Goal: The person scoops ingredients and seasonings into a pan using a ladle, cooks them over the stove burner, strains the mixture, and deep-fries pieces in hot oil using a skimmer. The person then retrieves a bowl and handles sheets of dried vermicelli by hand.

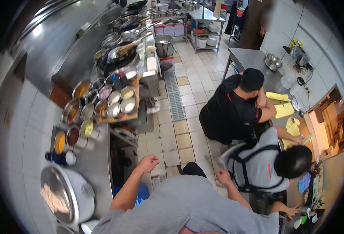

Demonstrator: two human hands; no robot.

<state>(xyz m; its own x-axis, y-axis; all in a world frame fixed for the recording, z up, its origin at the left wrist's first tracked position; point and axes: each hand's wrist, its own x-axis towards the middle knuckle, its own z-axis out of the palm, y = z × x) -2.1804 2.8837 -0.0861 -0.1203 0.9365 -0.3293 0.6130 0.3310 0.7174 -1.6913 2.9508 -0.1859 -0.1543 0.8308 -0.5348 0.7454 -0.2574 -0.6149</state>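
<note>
My left hand [148, 163] hangs over the tiled aisle beside the left counter. Its fingers curl loosely inward with nothing showing in them. On the other side of my grey shirt, my right hand [223, 177] is low, its fingers curled too; I see no object in it. It is close to the grey flap of cloth [229, 154] by a co-worker in grey [254, 167]; whether they touch I cannot tell. Nearest to my left arm are the counter edge and a blue container [142, 194] below. My dark shoe or trouser leg [193, 169] shows between my hands.
A large cooker [72, 195], bowls of sauces [72, 111] and woks [119, 58] line the left side. A co-worker in black [234, 101] leans on the right counter [250, 58], by yellow cloths [284, 110]. A drain grate [174, 97] runs along the tiled floor.
</note>
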